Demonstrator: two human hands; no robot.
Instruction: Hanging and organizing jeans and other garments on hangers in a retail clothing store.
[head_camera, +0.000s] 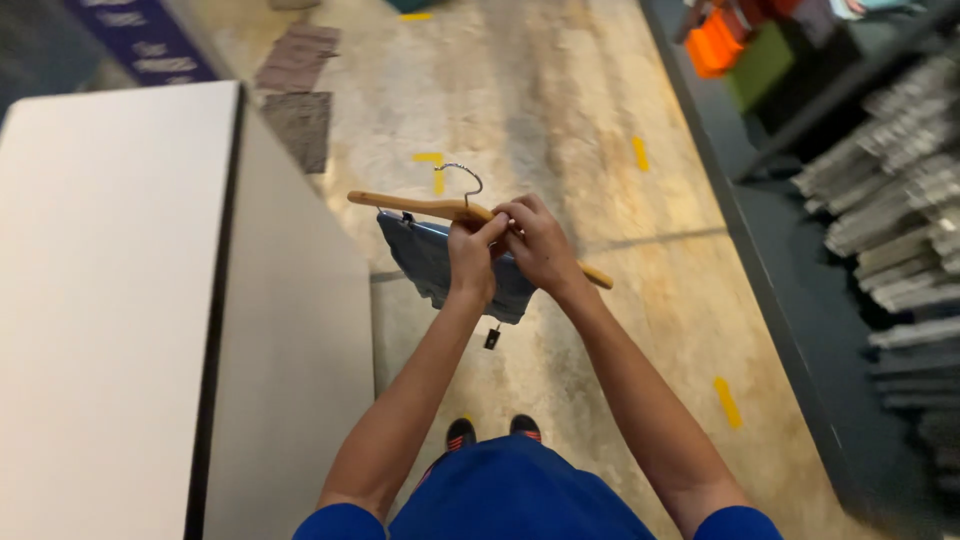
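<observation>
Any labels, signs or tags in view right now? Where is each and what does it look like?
Sign: top left on the floor past the white table, a dark blue strip with pale lettering.
Tag: small, dark, dangling under the blue garment that hangs from the wooden hanger.

dark hang tag (492, 338) | below blue garment (440, 265) || blue sign (145, 40) | floor, top left

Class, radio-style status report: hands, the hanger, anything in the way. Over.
Both hands, left and right, gripping wooden hanger mid-bar. Blue-grey garment clipped beneath, dark tag dangling. White table to the left, clear of it.
</observation>
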